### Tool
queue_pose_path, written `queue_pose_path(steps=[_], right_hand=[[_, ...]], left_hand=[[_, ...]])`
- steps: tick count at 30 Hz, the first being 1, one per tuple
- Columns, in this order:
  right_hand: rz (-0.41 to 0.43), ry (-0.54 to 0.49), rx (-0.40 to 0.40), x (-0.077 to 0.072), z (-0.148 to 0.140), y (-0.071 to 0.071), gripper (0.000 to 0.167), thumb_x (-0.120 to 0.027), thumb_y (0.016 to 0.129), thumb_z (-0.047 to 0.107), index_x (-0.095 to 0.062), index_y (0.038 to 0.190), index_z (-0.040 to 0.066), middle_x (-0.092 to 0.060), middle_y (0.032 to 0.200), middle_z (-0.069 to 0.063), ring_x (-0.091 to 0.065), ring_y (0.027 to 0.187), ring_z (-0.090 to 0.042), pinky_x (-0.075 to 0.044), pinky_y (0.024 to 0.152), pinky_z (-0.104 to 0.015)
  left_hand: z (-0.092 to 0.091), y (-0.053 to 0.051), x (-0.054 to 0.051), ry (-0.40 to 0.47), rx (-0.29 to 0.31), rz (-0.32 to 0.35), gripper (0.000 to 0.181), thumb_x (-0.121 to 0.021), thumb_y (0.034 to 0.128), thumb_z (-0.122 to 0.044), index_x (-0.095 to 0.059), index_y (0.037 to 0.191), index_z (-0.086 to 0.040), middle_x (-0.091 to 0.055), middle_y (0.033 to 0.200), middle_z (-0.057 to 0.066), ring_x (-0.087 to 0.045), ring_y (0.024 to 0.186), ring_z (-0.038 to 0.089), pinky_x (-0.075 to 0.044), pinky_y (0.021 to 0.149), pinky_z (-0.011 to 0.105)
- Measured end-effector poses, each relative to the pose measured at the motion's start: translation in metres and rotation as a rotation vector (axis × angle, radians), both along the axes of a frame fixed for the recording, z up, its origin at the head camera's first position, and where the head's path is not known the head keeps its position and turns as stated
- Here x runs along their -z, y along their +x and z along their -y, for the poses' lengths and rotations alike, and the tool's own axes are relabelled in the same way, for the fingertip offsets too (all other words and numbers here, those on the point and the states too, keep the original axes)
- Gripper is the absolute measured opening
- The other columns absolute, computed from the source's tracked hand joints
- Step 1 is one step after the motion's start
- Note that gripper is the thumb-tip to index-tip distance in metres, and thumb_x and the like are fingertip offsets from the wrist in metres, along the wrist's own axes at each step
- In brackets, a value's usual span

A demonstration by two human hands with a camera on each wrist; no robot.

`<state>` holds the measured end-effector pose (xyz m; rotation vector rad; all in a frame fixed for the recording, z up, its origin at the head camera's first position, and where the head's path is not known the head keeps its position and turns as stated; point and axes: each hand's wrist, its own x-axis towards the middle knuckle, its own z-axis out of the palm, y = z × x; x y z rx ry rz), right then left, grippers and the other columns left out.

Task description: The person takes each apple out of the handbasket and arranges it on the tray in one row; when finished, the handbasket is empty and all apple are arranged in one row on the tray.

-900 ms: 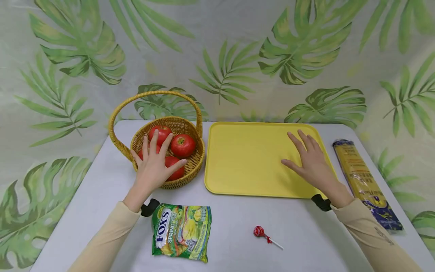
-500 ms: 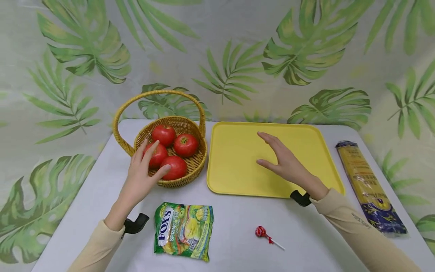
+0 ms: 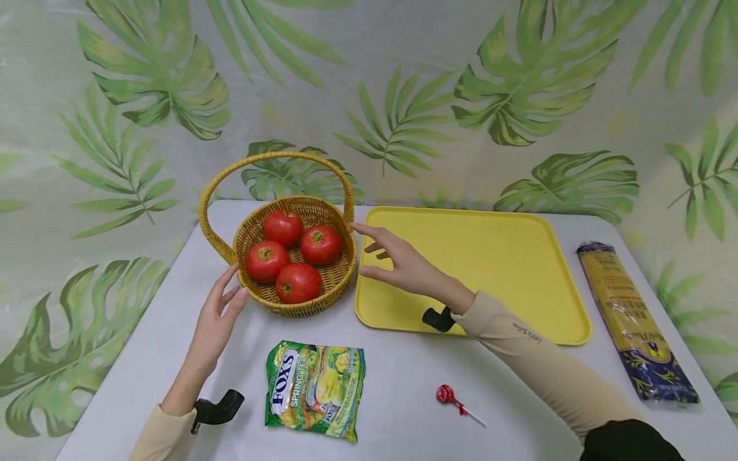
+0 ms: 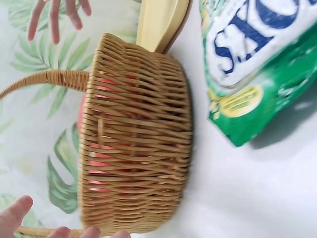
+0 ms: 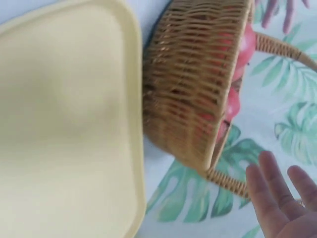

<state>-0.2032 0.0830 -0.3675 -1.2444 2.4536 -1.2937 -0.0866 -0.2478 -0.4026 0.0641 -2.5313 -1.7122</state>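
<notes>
A wicker basket [image 3: 305, 310] with a tall arched handle [image 3: 275, 155] stands at the back left of the table, holding several red apples [image 3: 296, 283]. My left hand [image 3: 210, 330] is at the basket's left side, fingers loosely bent beside the handle's left base. My right hand [image 3: 406, 266] reaches over the yellow tray [image 3: 473, 275] from the right, its fingertips beside the handle's right base. Whether either hand touches the basket I cannot tell. In the right wrist view, the right fingers [image 5: 280, 191] are extended near the handle, apart from the apples.
In front of the basket lies a green Fox's candy bag [image 3: 316, 390]. A red lollipop [image 3: 446, 394] with a white stick lies front and centre. Along the right edge is a long yellow and blue pasta packet [image 3: 637, 323]. A leaf-print cloth [image 3: 398, 77] hangs behind the table.
My right hand has swept left across the tray to the basket's right side. My left hand has drawn back from above the apples to the basket's left side. The basket stands where it was.
</notes>
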Motion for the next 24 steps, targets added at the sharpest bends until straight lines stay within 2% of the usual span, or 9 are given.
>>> queue_pose_path(steps=[4, 6, 8, 13, 15, 18, 21, 24], right_hand=[[0.052, -0.009, -0.066, 0.0, 0.028, -0.006, 0.069, -0.066, 0.092, 0.019, -0.03, 0.15, 0.015, -0.039, 0.144, -0.009, -0.059, 0.1, -0.02, -0.051, 0.088, -0.041], [0.071, 0.002, -0.096, 0.002, 0.039, -0.009, 0.069, -0.066, 0.092, 0.02, -0.029, 0.151, 0.015, -0.04, 0.142, -0.011, -0.06, 0.096, -0.018, -0.052, 0.085, -0.035], [0.086, 0.022, -0.121, 0.004, 0.05, -0.013, 0.069, -0.065, 0.092, 0.022, -0.029, 0.151, 0.015, -0.041, 0.141, -0.013, -0.061, 0.092, -0.017, -0.053, 0.083, -0.031], [0.152, 0.094, -0.167, 0.009, 0.071, -0.022, 0.066, -0.063, 0.094, 0.027, -0.03, 0.15, 0.014, -0.037, 0.146, -0.014, -0.063, 0.092, -0.023, -0.053, 0.08, -0.028], [0.171, 0.127, -0.181, 0.011, 0.078, -0.025, 0.065, -0.062, 0.094, 0.028, -0.03, 0.15, 0.016, -0.035, 0.148, -0.013, -0.062, 0.1, -0.025, -0.053, 0.082, -0.029], [0.174, 0.181, -0.205, 0.012, 0.088, -0.027, 0.064, -0.061, 0.095, 0.03, -0.031, 0.15, 0.017, -0.035, 0.149, -0.011, -0.052, 0.119, -0.027, -0.048, 0.094, -0.032], [0.192, 0.229, -0.231, 0.015, 0.097, -0.029, 0.064, -0.06, 0.095, 0.032, -0.031, 0.15, 0.018, -0.033, 0.15, -0.009, -0.057, 0.112, -0.025, -0.046, 0.094, -0.031], [0.225, 0.286, -0.236, 0.018, 0.104, -0.029, 0.064, -0.059, 0.095, 0.037, -0.031, 0.15, 0.022, -0.033, 0.149, -0.01, -0.066, 0.081, -0.02, -0.051, 0.081, -0.027]], left_hand=[[0.004, -0.001, 0.012, 0.087, 0.004, 0.048, 0.06, -0.044, 0.1029, -0.027, -0.016, 0.154, -0.015, -0.012, 0.157, 0.012, -0.032, 0.134, 0.038, -0.042, 0.099, 0.042], [0.006, -0.003, 0.017, 0.127, 0.008, 0.069, 0.06, -0.043, 0.1032, -0.028, -0.014, 0.154, -0.014, -0.01, 0.157, 0.013, -0.031, 0.134, 0.038, -0.043, 0.096, 0.038], [0.007, -0.007, 0.021, 0.165, 0.015, 0.092, 0.061, -0.042, 0.1035, -0.029, -0.012, 0.155, -0.015, -0.006, 0.158, 0.014, -0.03, 0.135, 0.039, -0.043, 0.096, 0.039], [0.009, -0.014, 0.029, 0.261, 0.051, 0.143, 0.061, -0.038, 0.1044, -0.029, -0.007, 0.155, -0.018, 0.001, 0.159, 0.011, -0.024, 0.137, 0.039, -0.037, 0.101, 0.053], [0.01, -0.017, 0.031, 0.291, 0.064, 0.16, 0.062, -0.039, 0.1042, -0.029, -0.006, 0.155, -0.019, 0.003, 0.159, 0.01, -0.021, 0.139, 0.037, -0.035, 0.102, 0.053], [0.012, -0.023, 0.034, 0.335, 0.069, 0.17, 0.064, -0.043, 0.1035, -0.025, -0.005, 0.155, -0.021, 0.005, 0.159, 0.009, -0.019, 0.14, 0.036, -0.034, 0.103, 0.054], [0.013, -0.027, 0.035, 0.379, 0.076, 0.165, 0.066, -0.046, 0.1024, -0.02, -0.006, 0.155, -0.022, 0.006, 0.159, 0.009, -0.019, 0.14, 0.036, -0.032, 0.104, 0.054], [0.014, -0.03, 0.036, 0.4, 0.085, 0.162, 0.068, -0.048, 0.1014, -0.016, -0.006, 0.155, -0.022, 0.007, 0.159, 0.009, -0.018, 0.14, 0.036, -0.031, 0.105, 0.054]])
